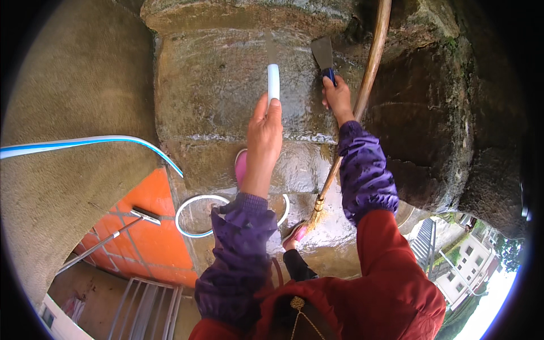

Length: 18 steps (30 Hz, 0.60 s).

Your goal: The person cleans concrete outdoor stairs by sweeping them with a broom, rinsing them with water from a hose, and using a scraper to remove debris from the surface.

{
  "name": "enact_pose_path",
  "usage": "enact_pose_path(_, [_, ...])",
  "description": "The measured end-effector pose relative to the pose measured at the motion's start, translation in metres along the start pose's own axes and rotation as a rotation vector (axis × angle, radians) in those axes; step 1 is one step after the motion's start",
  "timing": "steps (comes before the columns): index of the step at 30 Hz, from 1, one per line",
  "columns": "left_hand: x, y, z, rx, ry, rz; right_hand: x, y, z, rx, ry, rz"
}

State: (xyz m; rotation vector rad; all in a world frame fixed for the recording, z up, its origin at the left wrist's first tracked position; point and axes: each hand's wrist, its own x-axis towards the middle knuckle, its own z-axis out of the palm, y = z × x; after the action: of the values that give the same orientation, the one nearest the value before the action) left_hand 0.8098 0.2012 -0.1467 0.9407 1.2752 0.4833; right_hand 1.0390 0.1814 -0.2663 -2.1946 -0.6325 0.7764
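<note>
My left hand [265,127] grips a white hose [273,80], its open end pointing away from me. A stream of water [271,46] leaves it towards the wet stone steps [204,93]. My right hand [338,97] is closed around the dark blue handle of a putty knife [323,51], whose wide blade points up and away, over the stone. Beside my right forearm runs the long wooden handle of a straw broom [374,55]. The forearm hides part of that handle, and the bristles rest near my pink shoe [296,233].
A blue-striped hose [106,139] crosses at the left, and white hose loops [199,197] lie on the wet ground. A squeegee [144,216] stands against orange tiles [157,195]. Metal railings [144,306] are at lower left. Dark rock [416,110] rises on the right.
</note>
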Motion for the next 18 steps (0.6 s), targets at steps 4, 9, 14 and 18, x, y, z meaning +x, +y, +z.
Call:
enact_pose_path(4, [0.003,-0.01,0.001,-0.061,0.021,0.071,-0.02,-0.019,0.017,-0.073,-0.045,-0.189])
enact_pose_path(9, [0.0,-0.006,0.008,-0.13,0.015,0.024,0.005,-0.066,0.041,-0.315,-0.147,-0.322])
enact_pose_path(14, [-0.006,-0.004,-0.002,-0.09,-0.075,-0.062,0.012,-0.001,-0.004,0.06,-0.155,0.081])
enact_pose_path(18, [0.002,-0.007,-0.012,-0.033,0.015,0.001,-0.008,-0.004,0.005,0.091,-0.027,0.045])
